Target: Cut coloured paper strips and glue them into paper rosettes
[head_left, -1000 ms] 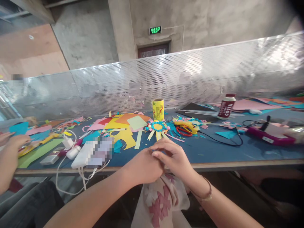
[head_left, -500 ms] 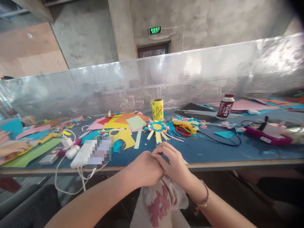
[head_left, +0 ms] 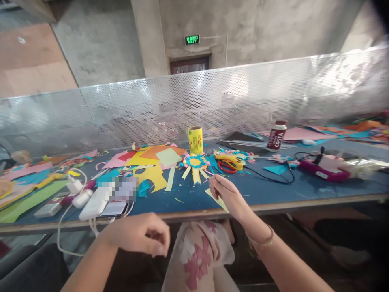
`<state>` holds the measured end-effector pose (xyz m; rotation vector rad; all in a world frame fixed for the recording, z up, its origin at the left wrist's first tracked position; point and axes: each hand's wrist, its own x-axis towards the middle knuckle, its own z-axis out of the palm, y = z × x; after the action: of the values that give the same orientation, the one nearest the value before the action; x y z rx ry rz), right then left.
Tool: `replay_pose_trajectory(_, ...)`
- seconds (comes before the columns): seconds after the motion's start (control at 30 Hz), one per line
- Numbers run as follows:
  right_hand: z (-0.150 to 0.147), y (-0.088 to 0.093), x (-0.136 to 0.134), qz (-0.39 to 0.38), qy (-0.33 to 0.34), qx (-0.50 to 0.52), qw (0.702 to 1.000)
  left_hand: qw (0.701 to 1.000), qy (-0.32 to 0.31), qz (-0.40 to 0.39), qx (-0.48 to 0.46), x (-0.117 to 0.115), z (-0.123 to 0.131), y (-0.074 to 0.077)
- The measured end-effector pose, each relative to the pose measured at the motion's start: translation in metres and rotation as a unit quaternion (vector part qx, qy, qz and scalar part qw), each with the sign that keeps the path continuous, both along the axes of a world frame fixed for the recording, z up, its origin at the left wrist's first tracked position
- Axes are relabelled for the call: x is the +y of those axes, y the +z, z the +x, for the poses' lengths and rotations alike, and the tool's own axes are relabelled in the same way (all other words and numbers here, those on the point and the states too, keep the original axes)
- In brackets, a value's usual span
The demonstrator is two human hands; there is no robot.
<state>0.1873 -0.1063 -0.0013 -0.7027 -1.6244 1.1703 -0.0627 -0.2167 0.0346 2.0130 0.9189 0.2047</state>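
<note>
My left hand (head_left: 141, 235) hangs in front of the table edge, fingers curled down toward the thumb. A dark gap shows inside the curl, and I see nothing held. Over the table's front edge, my right hand (head_left: 226, 194) has its fingers bent and pressed together; whatever they hold, if anything, is hidden. Beside and partly under it lies a pale yellow paper strip (head_left: 216, 199). Just beyond, a blue and yellow paper rosette (head_left: 198, 162) with yellow tails lies flat. A yellow roll (head_left: 195, 140) stands upright behind the rosette.
Coloured paper sheets (head_left: 148, 156) and scraps spread across the left and middle. A white power bank (head_left: 96, 200) and a phone (head_left: 114, 208) with cables sit near the left front. Orange-handled scissors (head_left: 227, 165), a bottle (head_left: 276, 136) and a purple device (head_left: 323, 170) are rightward. Perforated metal panel (head_left: 121, 109) behind.
My hands were clasped together over the table edge and are now apart. My left hand has moved left and down; the right one slightly right. The view has shifted a little.
</note>
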Motion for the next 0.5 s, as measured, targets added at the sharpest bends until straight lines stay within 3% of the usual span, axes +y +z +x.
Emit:
replay_pose_trajectory(0.07, 0.01, 0.001, 0.004, 0.03, -0.039, -0.076, 0.996, 0.995, 0.049, -0.025, -0.08, -0.012, -0.032, -0.001)
replay_pose_trajectory(0.13, 0.022, 0.003, 0.007, 0.061, -0.08, -0.157, 0.982, 0.984, 0.153, 0.013, -0.094, -0.019, -0.055, 0.002)
replay_pose_trajectory(0.23, 0.041, 0.004, 0.013, 0.094, -0.117, -0.246, 0.958, 0.933, 0.343, 0.101, 0.043, -0.006, -0.064, 0.013)
replay_pose_trajectory(0.3, 0.053, 0.005, 0.019, 0.11, -0.12, -0.305, 0.938, 0.894, 0.389, 0.188, 0.119, 0.023, -0.055, 0.019)
replay_pose_trajectory(0.37, 0.065, 0.007, 0.025, 0.116, -0.112, -0.345, 0.925, 0.877, 0.378, 0.253, 0.155, 0.064, -0.04, 0.018)
replay_pose_trajectory(0.5, 0.092, 0.019, 0.031, 0.1, -0.14, -0.39, 0.905, 0.869, 0.384, 0.238, 0.202, 0.148, -0.013, -0.003)
